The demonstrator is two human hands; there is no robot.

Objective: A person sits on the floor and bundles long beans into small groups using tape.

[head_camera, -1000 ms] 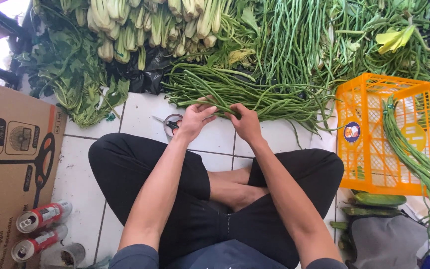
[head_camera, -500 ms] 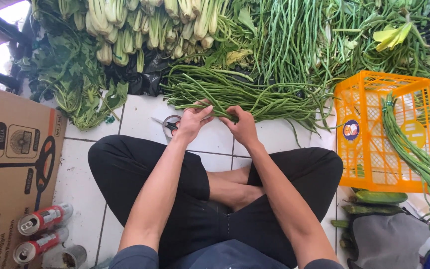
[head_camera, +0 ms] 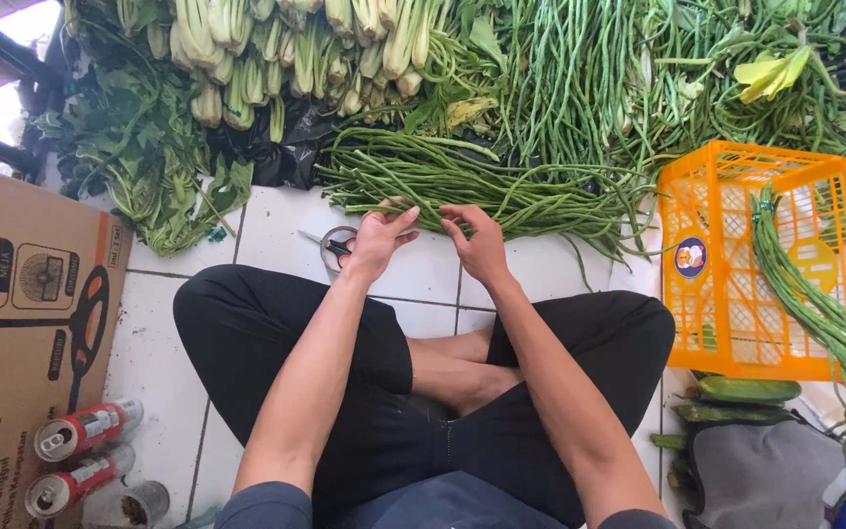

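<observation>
A few long green beans point(head_camera: 423, 208) are pinched between the left hand point(head_camera: 379, 240) and the right hand point(head_camera: 477, 245), just at the near edge of the big bean pile point(head_camera: 482, 186) on the white tiled floor point(head_camera: 276, 235). Both hands are partly closed around the thin pods. One bunch of beans point(head_camera: 815, 304) is already draped over the orange basket point(head_camera: 727, 294). Most beans are still left loose in the pile. Scissors point(head_camera: 333, 247) are lying beside the left hand.

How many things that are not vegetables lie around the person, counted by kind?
Red drink cans: 2
Orange plastic crate: 1
Cardboard box: 1
Scissors: 1
Total: 5
</observation>
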